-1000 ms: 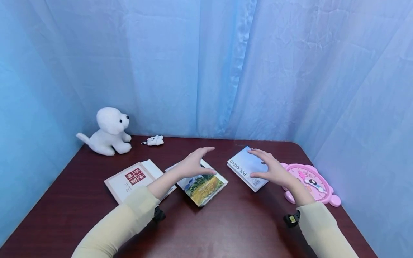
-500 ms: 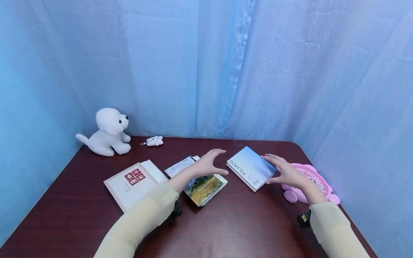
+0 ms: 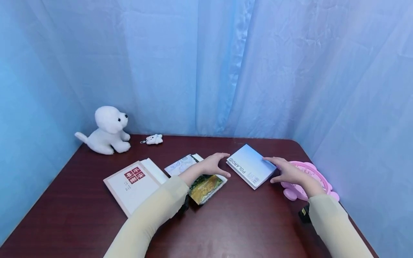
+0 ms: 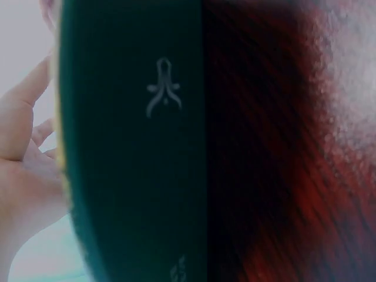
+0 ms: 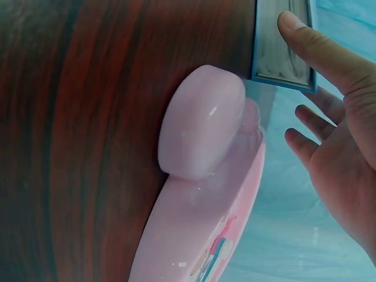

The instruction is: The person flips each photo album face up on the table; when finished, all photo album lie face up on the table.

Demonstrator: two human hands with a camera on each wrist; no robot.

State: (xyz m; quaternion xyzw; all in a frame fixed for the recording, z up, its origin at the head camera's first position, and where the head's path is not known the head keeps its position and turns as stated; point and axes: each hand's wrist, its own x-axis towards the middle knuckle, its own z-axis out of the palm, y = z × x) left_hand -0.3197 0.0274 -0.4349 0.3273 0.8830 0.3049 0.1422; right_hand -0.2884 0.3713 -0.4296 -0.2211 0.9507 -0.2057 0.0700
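A blue-and-white book marked POLAROID lies aslant on the dark red table, between my two hands. By its left edge is my left hand, thumb and fingers spread, above a book with a landscape painting on its cover. My right hand stands at the book's right edge, likewise spread; whether its fingertips touch is hard to tell. In the right wrist view, the thumb of my right hand lies over the book's page edge. A dark green spine fills much of the left wrist view, partly hiding my left hand.
Close under my right forearm lies a pink cartoon-shaped clock. A pale book with red characters is at the left, partly under my left sleeve. Further back are a white plush dog and a small plush keychain. Blue curtains surround the table.
My left hand has moved right, across the painting book to the POLAROID book's left side. My right hand has shifted right, off the book's cover to its right edge. The books have not moved.
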